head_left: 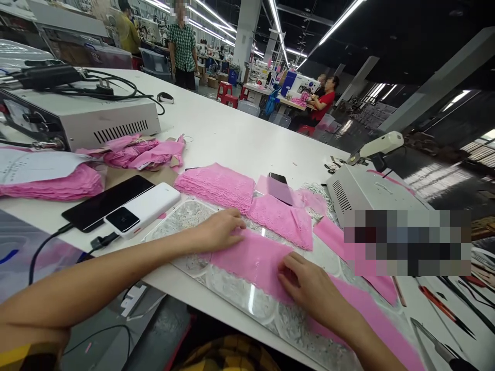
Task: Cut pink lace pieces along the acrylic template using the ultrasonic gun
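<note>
On the marbled board lay one pink strip, beneath both hands: left hand at its far left edge, fingers bent and close together, thumb apart, seemingly steadying the cloth flat. Right hand rested toward the strip's other end, thumb and fingers curled toward each other; whether they pinched cloth could not be told. Just beyond sat a lace stack and, touching it, a lace piece, presumably for easy reach; farther left, a phone beside a power bank.
</note>
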